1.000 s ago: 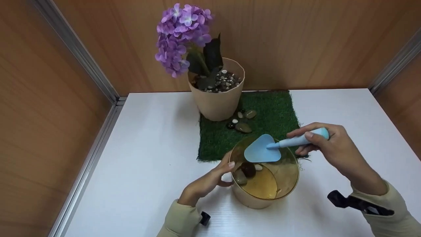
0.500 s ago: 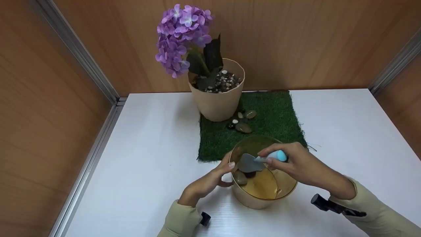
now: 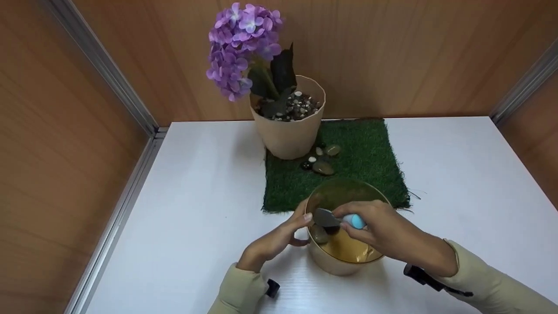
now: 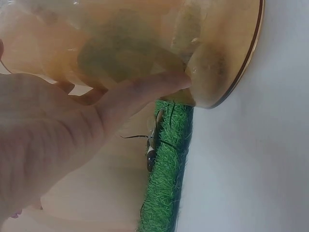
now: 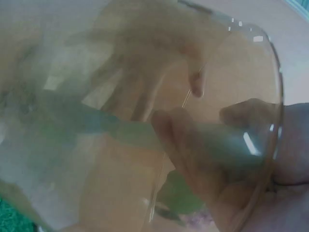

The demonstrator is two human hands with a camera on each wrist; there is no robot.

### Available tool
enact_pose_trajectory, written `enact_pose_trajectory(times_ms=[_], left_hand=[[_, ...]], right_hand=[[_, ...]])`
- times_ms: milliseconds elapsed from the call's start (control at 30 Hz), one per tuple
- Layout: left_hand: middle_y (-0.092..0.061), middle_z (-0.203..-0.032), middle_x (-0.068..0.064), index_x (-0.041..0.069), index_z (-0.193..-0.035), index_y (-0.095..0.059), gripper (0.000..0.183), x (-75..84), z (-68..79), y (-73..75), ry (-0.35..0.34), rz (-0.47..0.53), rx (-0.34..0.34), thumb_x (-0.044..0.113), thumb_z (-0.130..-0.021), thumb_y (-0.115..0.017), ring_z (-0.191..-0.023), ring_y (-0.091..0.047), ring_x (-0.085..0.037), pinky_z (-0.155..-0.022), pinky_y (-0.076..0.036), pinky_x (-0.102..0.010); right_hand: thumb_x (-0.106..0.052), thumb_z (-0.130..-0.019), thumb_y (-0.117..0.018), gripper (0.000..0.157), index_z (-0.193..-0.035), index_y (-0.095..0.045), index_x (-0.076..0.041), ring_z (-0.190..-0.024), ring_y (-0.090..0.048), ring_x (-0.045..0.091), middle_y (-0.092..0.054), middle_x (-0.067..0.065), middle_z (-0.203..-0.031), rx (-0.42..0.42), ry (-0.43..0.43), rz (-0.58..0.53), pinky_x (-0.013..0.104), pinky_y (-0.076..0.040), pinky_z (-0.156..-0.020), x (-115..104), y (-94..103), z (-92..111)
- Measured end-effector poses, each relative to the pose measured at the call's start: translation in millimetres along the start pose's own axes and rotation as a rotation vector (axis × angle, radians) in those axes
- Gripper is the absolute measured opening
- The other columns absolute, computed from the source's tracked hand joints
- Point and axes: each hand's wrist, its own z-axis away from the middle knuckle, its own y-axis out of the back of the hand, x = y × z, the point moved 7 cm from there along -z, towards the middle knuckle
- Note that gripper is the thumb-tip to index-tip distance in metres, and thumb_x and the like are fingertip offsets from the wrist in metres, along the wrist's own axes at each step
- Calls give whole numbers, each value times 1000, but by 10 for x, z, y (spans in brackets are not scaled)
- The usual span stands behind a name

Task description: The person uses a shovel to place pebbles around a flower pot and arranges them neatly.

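A see-through amber bowl [image 3: 342, 267] stands on the white table at the front edge of a green turf mat [image 3: 362, 148]. My left hand [image 3: 274, 237] holds its left side, thumb at the rim and other fingers along the outer wall. In the left wrist view, one finger lies along the amber wall [image 4: 217, 29]. With my right hand [image 3: 383, 229] I grip a small garden trowel [image 3: 326, 217] by its light-blue handle, blade down inside the bowl. A grey-green stone [image 3: 319, 235] and a dark stone [image 3: 332, 230] lie beside the blade; the blade partly covers the dark one.
Behind the bowl, a beige flowerpot [image 3: 287, 137] with a purple artificial hydrangea [image 3: 244, 48] and gravel stands on the mat's back left. Several loose pebbles [image 3: 323, 168] lie in front of it. Wooden panels [image 3: 414, 56] enclose the table's back and sides.
My right hand has moved left and down, taking the trowel from above the rim into the bowl beside the stones. The left hand has stayed on the bowl.
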Motion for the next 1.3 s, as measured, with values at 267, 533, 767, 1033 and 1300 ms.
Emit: enact_pose_trajectory(times_ms=[267,533,767,1033,1300], left_hand=[[-1,-153,6,38,-147,-5,58,-1,-2,3,-8,-3,-6,51,-96,-29,-138,-14,-26,-92,-42,-47],[2,-153,8,39,-147,-5,55,19,-3,-6,-13,-8,-10,48,-97,-27,-138,-15,-22,-91,-43,-45],[2,-153,8,40,-147,-5,57,28,-3,-10,-15,-17,-5,51,-96,-29,-138,-13,-22,-91,-43,-46],[3,-153,7,39,-147,-4,58,13,-4,-7,8,-3,5,50,-96,-29,-138,-13,-21,-91,-42,-47],[3,-153,7,39,-147,-4,57,18,0,-6,-4,-8,4,47,-97,-29,-138,-15,-23,-91,-43,-46]], right_hand=[[-17,-91,-60,19,-110,-66,-15,-85,-60,6,-65,-4,-104,-42,34,42,22,-50,-67,3,-121,-34],[-18,-92,-60,16,-104,-69,-13,-71,-64,7,-67,3,-94,-63,-61,-115,22,-52,-59,140,-72,-44],[-19,-93,-57,18,-103,-69,-9,-72,-67,20,-68,10,-97,-132,-136,-268,27,-54,-61,238,-54,-53],[-17,-94,-57,20,-102,-69,-5,-68,-67,17,-64,11,-101,-171,-145,-274,27,-54,-60,283,5,-52],[-11,-93,-56,19,-102,-69,0,-69,-67,22,-65,14,-100,-243,-149,-348,30,-55,-60,318,-17,-58]])
